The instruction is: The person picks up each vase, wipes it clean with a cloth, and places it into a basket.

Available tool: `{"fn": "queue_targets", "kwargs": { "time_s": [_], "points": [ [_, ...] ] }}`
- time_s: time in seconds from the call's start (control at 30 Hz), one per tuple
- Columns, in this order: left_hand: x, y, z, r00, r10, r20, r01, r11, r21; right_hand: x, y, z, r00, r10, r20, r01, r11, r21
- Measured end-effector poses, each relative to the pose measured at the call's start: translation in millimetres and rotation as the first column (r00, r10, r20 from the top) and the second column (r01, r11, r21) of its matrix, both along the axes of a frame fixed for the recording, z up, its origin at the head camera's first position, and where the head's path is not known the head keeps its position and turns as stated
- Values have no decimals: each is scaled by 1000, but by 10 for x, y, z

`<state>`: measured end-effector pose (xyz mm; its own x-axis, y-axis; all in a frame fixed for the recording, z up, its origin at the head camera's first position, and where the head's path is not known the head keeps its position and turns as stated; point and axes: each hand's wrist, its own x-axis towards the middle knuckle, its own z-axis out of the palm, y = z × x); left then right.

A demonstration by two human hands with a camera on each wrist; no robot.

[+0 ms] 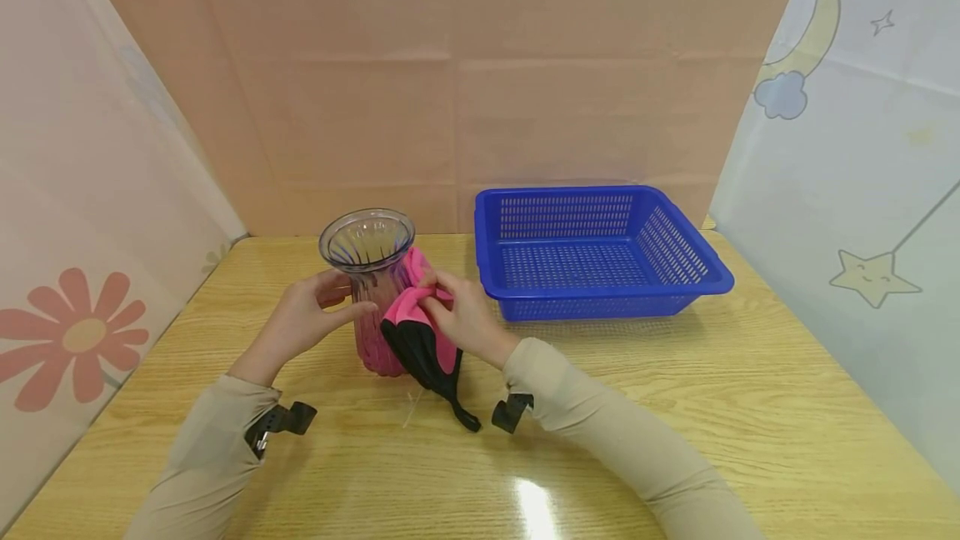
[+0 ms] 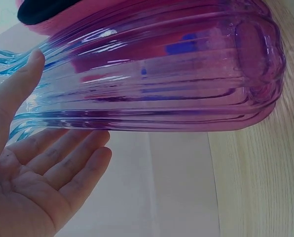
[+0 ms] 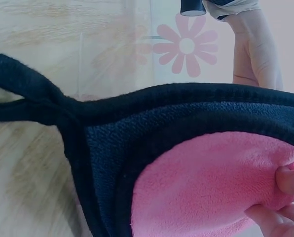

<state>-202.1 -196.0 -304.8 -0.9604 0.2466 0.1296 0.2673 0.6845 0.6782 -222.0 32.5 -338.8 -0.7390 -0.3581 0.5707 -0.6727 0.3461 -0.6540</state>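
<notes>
A clear glass vase (image 1: 367,257) with a fluted body, bluish at the neck and pink lower down, stands upright on the table. My left hand (image 1: 311,315) holds it just below the flared rim, thumb in front and fingers at the far left side. Fluted glass (image 2: 176,74) fills much of the left wrist view. My right hand (image 1: 468,315) pinches a fuzzy pink cloth with black edging (image 1: 435,348) against the vase's right side. A black loop (image 3: 18,89) hangs from the cloth's lower end. The right palm is out of sight.
A blue perforated plastic basket (image 1: 600,298) stands at the back right of the wooden table (image 1: 675,423). A peach backdrop (image 1: 450,82) rises behind, with patterned sheets at both sides. A thin clear strip (image 1: 412,408) lies in front of the vase.
</notes>
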Motion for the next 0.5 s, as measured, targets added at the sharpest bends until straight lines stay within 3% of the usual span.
{"fn": "queue_targets", "kwargs": {
  "time_s": [0.5],
  "points": [
    [-36,-15,-46,999,-12,-35,13,1000,6,12,-40,136,999,14,-29,-16,998,-67]
  ]
}}
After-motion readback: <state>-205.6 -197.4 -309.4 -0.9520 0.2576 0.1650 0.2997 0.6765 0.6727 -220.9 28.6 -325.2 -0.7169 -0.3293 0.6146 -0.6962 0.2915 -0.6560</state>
